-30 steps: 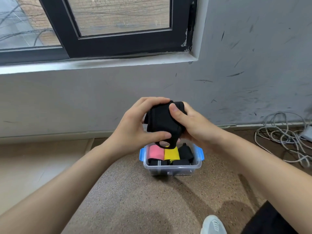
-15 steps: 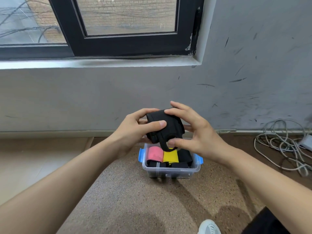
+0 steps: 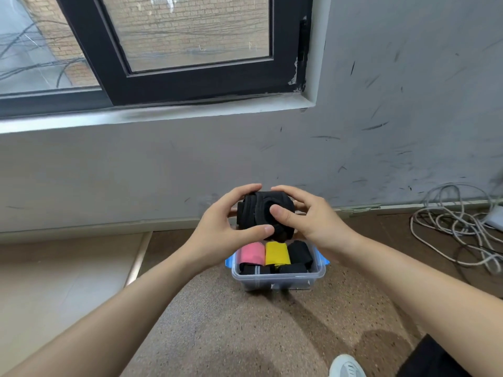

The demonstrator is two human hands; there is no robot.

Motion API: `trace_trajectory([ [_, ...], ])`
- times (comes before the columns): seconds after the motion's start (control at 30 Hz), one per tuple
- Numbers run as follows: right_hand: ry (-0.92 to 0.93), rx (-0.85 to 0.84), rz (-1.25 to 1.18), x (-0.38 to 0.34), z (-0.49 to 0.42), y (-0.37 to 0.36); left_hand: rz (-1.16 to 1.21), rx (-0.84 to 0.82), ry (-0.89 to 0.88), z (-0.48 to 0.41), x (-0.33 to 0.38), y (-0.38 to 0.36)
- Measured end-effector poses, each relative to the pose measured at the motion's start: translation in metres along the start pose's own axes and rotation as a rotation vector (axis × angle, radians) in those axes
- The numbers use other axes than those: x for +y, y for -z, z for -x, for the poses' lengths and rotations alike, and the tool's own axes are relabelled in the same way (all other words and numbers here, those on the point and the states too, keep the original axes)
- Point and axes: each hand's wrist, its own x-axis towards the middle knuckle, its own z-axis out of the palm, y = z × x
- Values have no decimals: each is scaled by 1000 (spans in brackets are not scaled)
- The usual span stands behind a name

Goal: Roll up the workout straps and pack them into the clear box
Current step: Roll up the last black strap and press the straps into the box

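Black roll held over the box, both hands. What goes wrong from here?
1. The black roll is kept wound only by the left hand and right hand; easing either grip may let it unwind.
2. The clear box already holds the pink roll, yellow roll and black rolls; it may not fit below the rim.

The place is a bare, rather worn indoor room. A scuffed grey wall carries a black-framed window facing a brick building. Loose cables lie heaped on the speckled brown floor at the far right.
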Motion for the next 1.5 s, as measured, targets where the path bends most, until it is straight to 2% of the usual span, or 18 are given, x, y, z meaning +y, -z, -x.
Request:
trace_trajectory([
  [0.17, -79, -83, -64, 10, -2, 0, 115, -15, 29, 0, -10, -9],
  [0.3, -140, -71, -1, 25, -13, 5, 68, 18, 39, -9, -28, -12],
  [0.53, -177, -6, 521, 83, -61, 52, -234, 36, 222, -41, -101, -18],
  [0.7, -323, -1, 1008, 152, -79, 105, -346, -4, 217, -59, -161, -48],
  [0.77, -403, 23, 1104, 176, -80, 121, -360, -32, 182, -66, -184, -64],
  [0.87, -463, 33, 1096, 206, -79, 130, -394, -84, 156, -80, -218, -84],
  [0.97, -443, 69, 1044, 227, -83, 128, -388, -100, 168, -95, -246, -101],
  [1.07, -385, 133, 1013, 235, -88, 127, -283, -104, 228, -109, -262, -114],
  [1.17, -335, 128, 958, 237, -95, 126, -186, -159, 302, -114, -275, -120],
  [1.3, -317, 91, 985, 248, -98, 116, -216, -145, 327, -112, -290, -118],
  [1.4, -341, 46, 1094, 259, -93, 110, -357, -141, 298, -113, -293, -115],
  [1.5, -152, 51, 1342, 260, -90, 100, -473, -69, 265, -111, -293, -110],
])
